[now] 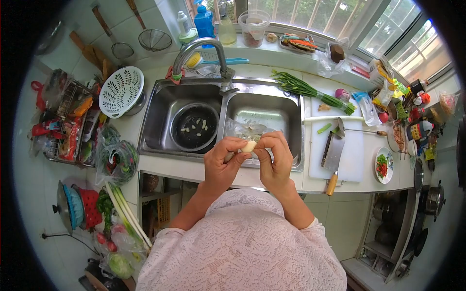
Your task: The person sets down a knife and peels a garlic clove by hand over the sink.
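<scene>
Between my two hands, in front of the double sink, is a pale garlic clove (pixel 249 146). My left hand (pixel 223 160) is closed, pinching the clove between thumb and fingers. From the other side my right hand (pixel 274 160) is also closed, its thumb and fingertips pressed at the clove's edge. Below the hands, a clear plastic bag (pixel 238 128) with what look like garlic skins lies in the right basin (pixel 286 114). Several peeled garlic cloves (pixel 194 127) lie in a dark round bowl (pixel 180 140) in the left basin (pixel 162 99).
A cleaver (pixel 334 153) and a ladle (pixel 361 132) lie on the white cutting board (pixel 352 165) at right. Green stalks (pixel 310 91) lie behind it, and a plate of chopped peppers (pixel 383 166) beyond. The faucet (pixel 223 60) arches behind the sink; a white colander (pixel 121 91) stands left.
</scene>
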Demonstrator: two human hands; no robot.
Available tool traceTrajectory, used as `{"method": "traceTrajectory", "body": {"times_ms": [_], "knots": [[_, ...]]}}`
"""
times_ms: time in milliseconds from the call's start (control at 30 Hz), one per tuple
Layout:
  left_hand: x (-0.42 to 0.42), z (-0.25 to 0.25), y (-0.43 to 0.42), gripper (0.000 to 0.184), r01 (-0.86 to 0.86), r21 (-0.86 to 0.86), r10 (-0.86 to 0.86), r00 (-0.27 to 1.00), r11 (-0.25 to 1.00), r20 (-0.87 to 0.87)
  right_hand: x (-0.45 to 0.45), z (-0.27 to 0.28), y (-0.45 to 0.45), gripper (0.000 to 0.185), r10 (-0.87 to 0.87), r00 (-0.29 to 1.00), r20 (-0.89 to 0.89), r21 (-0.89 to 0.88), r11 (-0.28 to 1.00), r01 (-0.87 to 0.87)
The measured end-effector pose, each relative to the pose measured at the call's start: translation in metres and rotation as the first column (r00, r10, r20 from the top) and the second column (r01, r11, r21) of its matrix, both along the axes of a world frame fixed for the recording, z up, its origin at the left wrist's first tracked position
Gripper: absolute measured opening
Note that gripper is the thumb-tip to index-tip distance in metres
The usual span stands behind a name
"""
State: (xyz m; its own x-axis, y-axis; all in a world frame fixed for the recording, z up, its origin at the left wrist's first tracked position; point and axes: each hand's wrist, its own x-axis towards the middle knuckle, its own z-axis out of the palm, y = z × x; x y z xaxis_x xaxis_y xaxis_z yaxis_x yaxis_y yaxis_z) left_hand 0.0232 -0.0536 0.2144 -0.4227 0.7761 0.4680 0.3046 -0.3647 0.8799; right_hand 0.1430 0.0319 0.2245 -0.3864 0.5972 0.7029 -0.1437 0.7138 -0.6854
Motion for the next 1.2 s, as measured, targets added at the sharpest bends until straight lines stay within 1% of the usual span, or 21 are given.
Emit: {"method": "traceTrajectory", "body": {"times_ms": [300,433,500,533,567,600,633,700,733,800,833,900,933,967,1000,1033,1067,1100,1133,1167,1200], "knots": [[-0.001,-0.001,0.002,0.018,-0.051,-0.025,0.051,0.998,0.998,-0.024,-0.002,-0.003,-0.001,0.01,0.007,1.0,-0.014,0.003,1.0,-0.006],[-0.002,-0.001,0.001,0.018,-0.067,-0.044,0.069,0.997,0.997,0.028,-0.002,-0.004,0.0,0.01,0.017,1.0,-0.014,-0.008,1.0,-0.018],[-0.003,-0.002,0.002,0.019,-0.07,-0.054,0.072,0.997,0.996,0.032,-0.003,-0.006,0.001,0.01,0.016,0.999,-0.042,-0.051,0.999,-0.018],[-0.002,-0.003,0.003,0.019,-0.049,-0.046,0.054,0.992,0.998,0.112,-0.003,-0.011,0.003,0.01,0.017,0.999,-0.042,-0.051,0.999,-0.019],[-0.002,-0.003,0.003,0.019,-0.028,-0.037,0.034,0.981,0.999,0.19,-0.003,-0.019,0.006,0.009,0.01,0.999,-0.053,-0.128,0.992,-0.016],[-0.003,-0.003,0.003,0.019,-0.028,-0.036,0.034,0.981,0.999,0.191,-0.004,-0.023,0.009,0.008,0.002,0.998,-0.063,-0.204,0.979,-0.015],[-0.004,-0.001,0.003,0.019,-0.01,-0.039,0.018,0.979,0.999,0.203,-0.002,-0.023,0.011,0.008,0.002,0.998,-0.063,-0.204,0.979,-0.015],[-0.005,-0.001,0.003,0.019,0.007,-0.043,0.003,0.976,0.999,0.216,-0.001,-0.023,0.016,0.008,-0.08,0.992,0.099,-0.156,0.983,0.095],[-0.004,-0.001,0.004,0.019,0.01,-0.047,0.002,0.973,0.999,0.232,-0.005,-0.023,0.016,0.008,-0.079,0.992,0.1,-0.156,0.983,0.094],[-0.005,-0.001,0.005,0.019,0.013,-0.052,0.0,0.968,0.999,0.25,-0.015,-0.019,0.014,0.011,-0.191,0.975,-0.11,-0.241,0.957,0.161],[-0.005,-0.002,0.005,0.017,0.014,-0.069,0.004,0.968,0.998,0.251,-0.014,-0.019,0.014,0.011,-0.193,0.975,-0.107,-0.242,0.957,0.162],[-0.006,-0.004,0.008,0.016,0.011,-0.084,0.011,0.967,0.996,0.256,-0.01,-0.019,0.015,0.021,0.055,0.998,-0.026,-0.309,0.949,-0.061],[-0.006,-0.006,0.01,0.016,0.034,-0.085,-0.013,0.971,0.996,0.238,-0.009,-0.016,0.018,0.023,0.126,0.991,0.04,-0.199,0.973,-0.116],[-0.007,-0.009,0.011,0.015,0.052,-0.088,-0.032,0.975,0.995,0.219,-0.01,-0.017,0.017,0.023,0.143,0.989,0.042,-0.196,0.972,-0.132],[-0.011,-0.02,0.01,0.017,0.03,-0.143,-0.008,0.988,0.989,0.154,-0.011,-0.021,0.016,0.021,0.191,0.97,0.148,-0.202,0.966,-0.159],[-0.013,-0.028,0.009,0.017,0.015,-0.139,0.008,0.987,0.99,0.158,-0.013,-0.025,0.015,0.018,0.234,0.938,0.254,-0.208,0.961,-0.184],[-0.016,-0.034,0.007,0.021,0.076,-0.207,-0.01,0.954,0.975,0.3,-0.019,-0.027,0.015,0.012,0.197,0.955,0.221,-0.188,0.97,-0.157],[-0.02,-0.041,0.005,0.026,0.148,-0.262,-0.019,0.898,0.954,0.439,-0.024,-0.036,0.016,0.012,0.209,0.952,0.226,-0.185,0.968,-0.169],[-0.026,-0.053,0.002,0.026,0.138,-0.258,-0.009,0.897,0.956,0.443,-0.028,-0.052,0.016,0.01,0.232,0.948,0.216,-0.366,0.92,-0.141],[-0.034,-0.066,-0.001,0.033,0.198,-0.263,0.002,0.795,0.944,0.606,-0.033,-0.07,0.018,0.01,0.252,0.946,0.204,-0.532,0.839,-0.109],[-0.043,-0.078,-0.004,0.04,0.257,-0.251,0.017,0.666,0.933,0.745,-0.04,-0.091,0.021,0.01,0.263,0.942,0.207,-0.528,0.841,-0.119]]}}
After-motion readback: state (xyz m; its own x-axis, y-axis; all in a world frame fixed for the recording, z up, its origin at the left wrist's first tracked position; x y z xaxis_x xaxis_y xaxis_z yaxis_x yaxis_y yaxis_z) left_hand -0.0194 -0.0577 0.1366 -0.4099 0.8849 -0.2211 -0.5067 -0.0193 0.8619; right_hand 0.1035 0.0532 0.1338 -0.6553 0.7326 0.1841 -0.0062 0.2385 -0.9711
